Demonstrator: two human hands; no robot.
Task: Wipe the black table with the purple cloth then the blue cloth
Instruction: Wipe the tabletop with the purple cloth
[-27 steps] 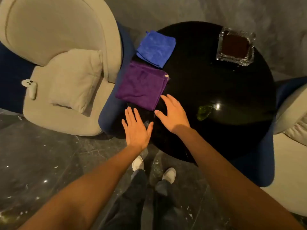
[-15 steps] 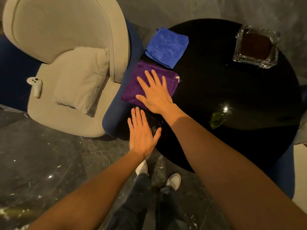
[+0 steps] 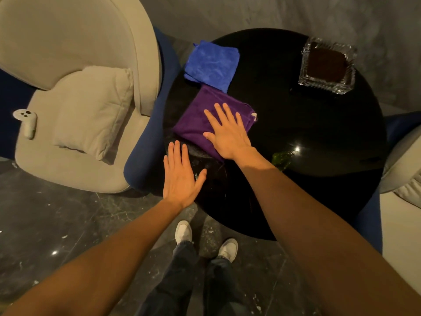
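A round glossy black table fills the middle of the view. On its left part lies a folded purple cloth, and a folded blue cloth lies just beyond it, touching its far edge. My right hand rests flat on the purple cloth's right half, fingers spread. My left hand lies flat on the table's near left rim, fingers apart, holding nothing, just short of the purple cloth.
A square glass ashtray stands at the table's far right. A cream armchair with a cushion and a white controller is at the left. Another seat edges in at right. My shoes are below.
My right hand moved from the bare table onto the purple cloth and now lies flat on it. My left hand stayed on the table's near rim.
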